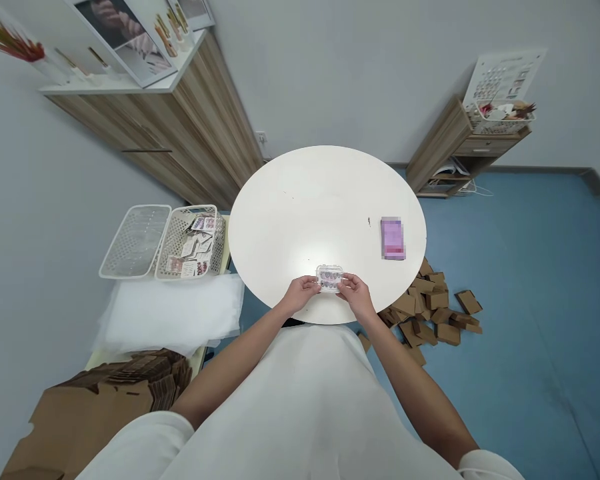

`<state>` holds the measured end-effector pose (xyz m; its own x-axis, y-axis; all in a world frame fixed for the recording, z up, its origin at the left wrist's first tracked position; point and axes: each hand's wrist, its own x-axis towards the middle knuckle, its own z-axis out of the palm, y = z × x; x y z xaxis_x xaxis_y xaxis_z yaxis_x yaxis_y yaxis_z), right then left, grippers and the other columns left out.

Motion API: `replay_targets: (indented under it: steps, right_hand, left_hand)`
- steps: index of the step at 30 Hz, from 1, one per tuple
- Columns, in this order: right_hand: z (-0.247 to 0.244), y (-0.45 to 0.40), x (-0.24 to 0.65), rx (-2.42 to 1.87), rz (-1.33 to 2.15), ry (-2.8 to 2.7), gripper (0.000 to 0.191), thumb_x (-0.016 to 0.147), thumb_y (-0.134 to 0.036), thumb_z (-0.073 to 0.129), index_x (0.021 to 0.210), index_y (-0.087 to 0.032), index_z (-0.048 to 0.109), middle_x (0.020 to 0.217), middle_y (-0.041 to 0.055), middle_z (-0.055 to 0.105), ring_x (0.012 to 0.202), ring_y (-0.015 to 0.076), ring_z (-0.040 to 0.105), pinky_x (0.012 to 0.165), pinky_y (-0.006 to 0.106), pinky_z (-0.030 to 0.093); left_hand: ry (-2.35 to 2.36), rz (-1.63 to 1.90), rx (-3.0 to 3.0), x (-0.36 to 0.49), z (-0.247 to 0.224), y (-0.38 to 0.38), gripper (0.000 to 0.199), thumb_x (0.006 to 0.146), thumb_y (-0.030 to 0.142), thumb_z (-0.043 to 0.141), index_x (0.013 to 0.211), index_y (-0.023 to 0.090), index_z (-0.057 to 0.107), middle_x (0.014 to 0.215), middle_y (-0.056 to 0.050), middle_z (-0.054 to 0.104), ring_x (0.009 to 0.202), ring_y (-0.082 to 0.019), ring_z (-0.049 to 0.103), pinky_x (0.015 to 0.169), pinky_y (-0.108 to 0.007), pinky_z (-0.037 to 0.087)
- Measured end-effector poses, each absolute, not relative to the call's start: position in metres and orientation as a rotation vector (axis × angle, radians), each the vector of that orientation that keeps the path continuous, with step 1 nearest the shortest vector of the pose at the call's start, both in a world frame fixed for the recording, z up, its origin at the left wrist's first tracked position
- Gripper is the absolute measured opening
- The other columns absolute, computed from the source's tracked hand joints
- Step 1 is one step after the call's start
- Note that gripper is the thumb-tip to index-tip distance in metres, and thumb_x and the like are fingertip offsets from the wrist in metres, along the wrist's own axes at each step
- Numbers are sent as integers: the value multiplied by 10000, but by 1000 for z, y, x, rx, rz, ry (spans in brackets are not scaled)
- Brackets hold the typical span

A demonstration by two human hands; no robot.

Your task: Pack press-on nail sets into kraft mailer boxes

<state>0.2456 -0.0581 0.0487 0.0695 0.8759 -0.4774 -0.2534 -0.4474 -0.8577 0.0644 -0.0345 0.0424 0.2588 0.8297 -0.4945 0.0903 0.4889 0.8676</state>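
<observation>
Near the front edge of the round white table (325, 193), a small clear plastic case (329, 278) is held between both hands. Rows of small nail-like pieces show through it. My left hand (303, 293) pinches its left side, and my right hand (356, 293) grips the right side, thumbs toward me. The case looks shut, though its lid is too small to make out well. A purple, blurred-out packet (393, 239) lies on the table to the right, with a tiny dark object (369, 221) beside it.
To the left stand a white basket (163, 257) of small printed packets, an empty basket (111, 257), clear plastic sheets (170, 317) and flattened cardboard (90, 427). Small brown boxes (449, 333) lie heaped on the floor at right. Wooden cabinets (215, 127) line the wall.
</observation>
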Motion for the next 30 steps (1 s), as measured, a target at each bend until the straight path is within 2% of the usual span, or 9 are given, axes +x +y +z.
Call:
replay_targets:
  steps: [6,10,15,18,24,27,30]
  right_hand:
    - [41,-49,241,-1447,1578,-676,407,576,-341,701,912,-217,507,815,-2,609,766,157,611,728,353,516]
    - [32,-47,225,-1468,1581,-611,434,586,-343,694,947,-226,483,839,10,626,790,168,612,732,362,517]
    - [27,-41,198,-1470,1615,-616,432,606,-356,681,962,-241,465,824,1,626,792,167,610,737,361,518]
    - [27,-33,174,-1492,1604,-672,426,622,-372,669,964,-234,456,846,13,620,803,172,606,750,369,510]
    - [25,-9,109,-1591,1549,-847,412,679,-364,617,1033,-232,453,1039,60,577,934,179,566,844,366,459]
    - [18,8,74,-1638,1514,-944,436,666,-341,617,1063,-235,471,1154,66,510,1056,190,492,848,343,456]
    - [9,30,43,-1690,1524,-1002,484,660,-340,608,1113,-233,477,1175,68,486,1068,196,470,828,336,457]
  left_hand:
    - [1218,680,962,68,29,-32,332,650,330,683,892,139,559,788,-40,597,724,-134,580,776,-342,465]
    - [1351,743,961,62,21,-38,375,699,351,638,1006,158,546,854,-52,591,781,-146,572,801,-348,452]
    - [1388,807,969,38,20,-41,491,718,359,621,1160,197,483,1079,-81,536,958,-172,535,862,-344,418]
    - [1395,810,993,17,21,-37,515,730,334,607,1206,210,457,1142,-91,502,983,-178,516,870,-343,414]
    - [1492,791,1035,-36,17,-23,574,741,311,582,1277,258,383,1185,-78,424,1093,-202,438,884,-331,397]
    - [1592,756,981,-66,12,-8,599,727,293,586,1285,247,374,1166,-84,392,1086,-210,431,852,-321,406]
    - [1619,755,950,-96,5,12,588,731,288,573,1284,229,380,1130,-86,399,1044,-205,452,821,-312,414]
